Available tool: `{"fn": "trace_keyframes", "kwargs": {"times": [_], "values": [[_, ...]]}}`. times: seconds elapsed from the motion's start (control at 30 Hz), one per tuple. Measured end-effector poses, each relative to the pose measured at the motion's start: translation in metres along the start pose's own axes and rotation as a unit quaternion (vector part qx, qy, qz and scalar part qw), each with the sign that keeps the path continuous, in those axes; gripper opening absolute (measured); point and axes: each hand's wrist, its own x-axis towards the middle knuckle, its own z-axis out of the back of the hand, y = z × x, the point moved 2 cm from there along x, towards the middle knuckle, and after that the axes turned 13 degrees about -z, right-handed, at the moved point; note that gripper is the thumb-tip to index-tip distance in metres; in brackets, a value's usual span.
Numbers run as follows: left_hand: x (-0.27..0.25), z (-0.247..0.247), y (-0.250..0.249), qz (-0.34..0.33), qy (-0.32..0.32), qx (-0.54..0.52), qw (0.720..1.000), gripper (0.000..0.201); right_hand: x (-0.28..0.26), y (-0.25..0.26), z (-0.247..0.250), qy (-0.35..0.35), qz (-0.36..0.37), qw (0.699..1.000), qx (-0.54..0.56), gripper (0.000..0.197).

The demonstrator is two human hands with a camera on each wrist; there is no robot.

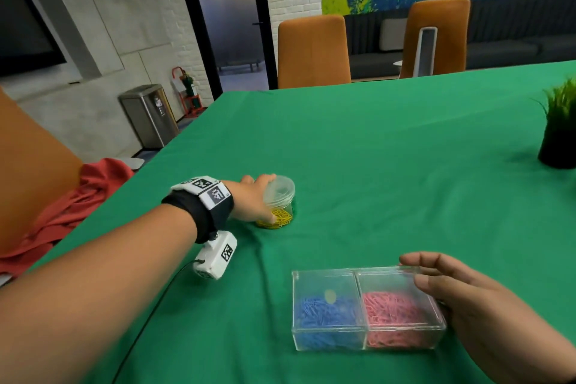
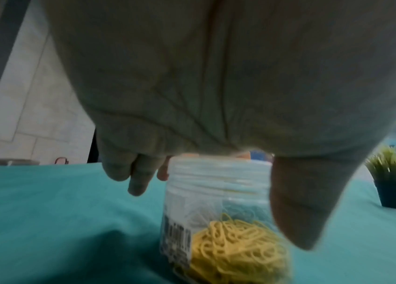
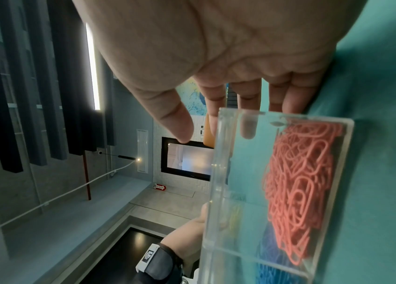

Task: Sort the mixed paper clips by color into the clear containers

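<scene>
The round jar (image 1: pixel 279 196) w/ yellow clips (image 1: pixel 278 219) is gripped by the left hand (image 1: pixel 252 201). At 4 o'clock from it, the clear box (image 1: pixel 367 310) w/ blue clips (image 1: pixel 325 312) & pink clips (image 1: pixel 391 312) is touched by the right hand (image 1: pixel 461 299), fingers straight.

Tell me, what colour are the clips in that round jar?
Yellow clips in the round jar; clearest in the left wrist view.

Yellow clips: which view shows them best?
Left wrist: the yellow clips fill the bottom of the round jar close up. Head view shows them small, partly behind the left hand. Right wrist shows only a faint yellow glimpse.
</scene>
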Motion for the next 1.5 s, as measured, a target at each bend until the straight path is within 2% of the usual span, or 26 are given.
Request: {"fn": "trace_keyframes", "kwargs": {"times": [0.1, 0.17, 0.27, 0.33, 0.37, 0.4, 0.43, 0.5, 0.57, 0.6, 0.63, 0.67, 0.7, 0.77, 0.83, 0.9, 1.03, 1.2, 1.3, 1.33, 1.5], "values": [[0.005, 0.006, -0.005, -0.015, -0.011, 0.046, 0.999, 0.13, -0.004, 0.003, -0.001, -0.021, 0.011, 0.999, -0.035, 0.096], [0.009, 0.012, -0.016, -0.027, -0.056, 0.067, 0.996, 0.14, -0.01, 0.009, -0.003, -0.055, 0.044, 0.995, -0.077, 0.091], [0.015, 0.002, -0.026, -0.033, -0.094, 0.046, 0.994, 0.13, -0.018, 0.019, -0.006, -0.111, 0.092, 0.965, -0.221, 0.086], [0.017, -0.013, -0.026, -0.033, -0.098, 0.022, 0.994, 0.116, -0.024, 0.027, -0.014, -0.139, 0.124, 0.922, -0.339, 0.073], [0.018, -0.016, -0.026, -0.032, -0.104, 0.017, 0.994, 0.108, -0.027, 0.032, -0.022, -0.131, 0.142, 0.899, -0.393, 0.069], [0.019, -0.016, -0.027, -0.031, -0.109, 0.018, 0.993, 0.101, -0.029, 0.037, -0.032, -0.11, 0.148, 0.871, -0.454, 0.067], [0.02, -0.015, -0.028, -0.031, -0.114, 0.02, 0.993, 0.096, -0.029, 0.04, -0.044, -0.08, 0.136, 0.832, -0.532, 0.069], [0.019, -0.013, -0.03, -0.027, -0.117, 0.022, 0.992, 0.091, -0.022, 0.041, -0.062, -0.025, 0.091, 0.711, -0.697, 0.086], [0.02, -0.011, -0.031, -0.024, -0.117, 0.026, 0.993, 0.09, -0.009, 0.039, -0.072, -0.021, 0.081, 0.596, -0.798, 0.104], [0.021, -0.011, -0.031, -0.023, -0.115, 0.029, 0.993, 0.09, -0.002, 0.037, -0.075, -0.027, 0.084, 0.563, -0.822, 0.108], [0.024, -0.012, -0.029, -0.02, -0.117, 0.027, 0.993, 0.09, 0.005, 0.034, -0.076, -0.031, 0.092, 0.545, -0.833, 0.107], [0.025, -0.013, -0.028, -0.017, -0.119, 0.024, 0.992, 0.092, 0.011, 0.032, -0.076, -0.03, 0.099, 0.538, -0.837, 0.101], [0.025, -0.013, -0.027, -0.014, -0.121, 0.022, 0.992, 0.094, 0.016, 0.032, -0.075, -0.027, 0.102, 0.546, -0.831, 0.094], [0.024, -0.012, -0.027, -0.014, -0.128, 0.022, 0.991, 0.094, 0.021, 0.036, -0.073, -0.014, 0.093, 0.588, -0.804, 0.086], [0.022, -0.011, -0.028, -0.021, -0.129, 0.023, 0.991, 0.092, 0.026, 0.052, -0.072, -0.018, 0.102, 0.627, -0.772, 0.087], [0.021, -0.01, -0.026, -0.03, -0.126, 0.011, 0.992, 0.09, 0.039, 0.075, -0.073, -0.044, 0.122, 0.639, -0.758, 0.089], [0.034, -0.013, -0.016, -0.028, -0.112, -0.011, 0.993, 0.104, 0.097, 0.117, -0.077, -0.086, 0.121, 0.625, -0.767, 0.09], [0.041, -0.017, -0.01, -0.033, -0.097, -0.015, 0.995, 0.112, 0.172, 0.114, -0.063, -0.11, 0.054, 0.56, -0.819, 0.094], [0.042, -0.018, -0.011, -0.03, -0.087, -0.021, 0.996, 0.117, 0.187, 0.098, -0.053, -0.136, 0.062, 0.524, -0.839, 0.098], [0.04, -0.016, -0.011, -0.027, -0.082, -0.023, 0.996, 0.119, 0.188, 0.097, -0.051, -0.137, 0.069, 0.52, -0.84, 0.098], [0.031, -0.003, -0.021, 0.006, -0.027, -0.032, 0.999, 0.118, 0.183, 0.096, -0.052, -0.128, 0.061, 0.537, -0.832, 0.095]]}}
